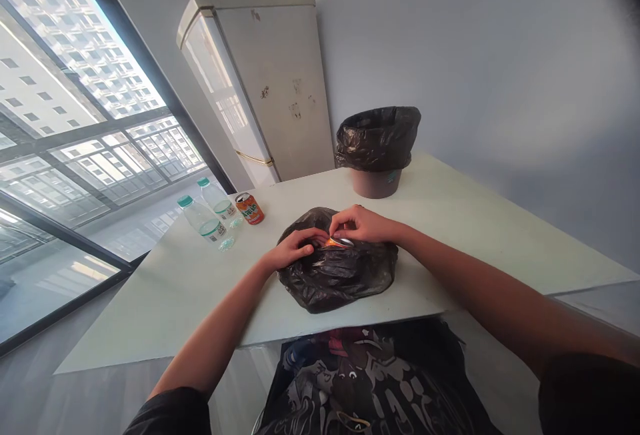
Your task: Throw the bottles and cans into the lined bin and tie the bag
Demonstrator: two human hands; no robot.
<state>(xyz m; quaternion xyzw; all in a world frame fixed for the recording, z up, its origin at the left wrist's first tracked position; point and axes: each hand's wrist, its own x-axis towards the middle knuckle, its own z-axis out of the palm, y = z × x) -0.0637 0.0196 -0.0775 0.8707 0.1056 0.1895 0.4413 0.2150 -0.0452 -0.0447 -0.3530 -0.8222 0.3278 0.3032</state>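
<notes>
A bunched black plastic bag lies on the table in front of me. Through its top shows a small orange and silver surface, like part of a can; the rest is hidden by the plastic. My left hand rests on the left side of the bag, its thumb apart from the fingers and its fingertips beside the orange patch. From the other side my right hand reaches over the bag, thumb and forefinger pinched at the plastic just above the orange surface.
At the left of the pale table stand two clear bottles with green caps and an orange drink can. A pinkish bin lined with a black bag stands at the back. Behind is a fridge; windows are left.
</notes>
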